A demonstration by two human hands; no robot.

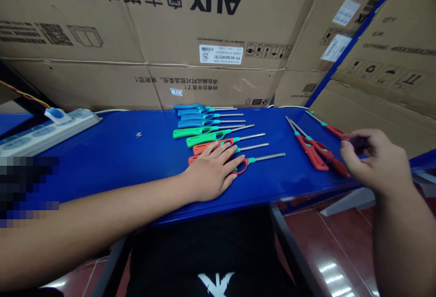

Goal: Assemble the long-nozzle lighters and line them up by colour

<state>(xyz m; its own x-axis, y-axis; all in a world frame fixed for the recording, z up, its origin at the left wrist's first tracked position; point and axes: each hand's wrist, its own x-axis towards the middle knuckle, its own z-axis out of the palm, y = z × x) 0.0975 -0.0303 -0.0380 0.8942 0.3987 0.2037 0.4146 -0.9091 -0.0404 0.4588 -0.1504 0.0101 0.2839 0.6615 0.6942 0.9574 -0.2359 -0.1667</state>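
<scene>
My left hand lies flat, fingers stretched out, over red lighters at the near end of a row of long-nosed gas lighters. The front red lighter shows its trigger loop and metal tube past my fingers. Behind it in the row come an orange-red lighter, green lighters and several blue lighters, their tubes pointing right. At the table's right end, my right hand is closed around the handle of a red lighter. Two more red lighters lie beside it, tubes pointing away from me.
A blue table runs across the view, with cardboard panels standing behind it and at the right. A white power strip with wires sits at the left. A small metal piece lies left of the row.
</scene>
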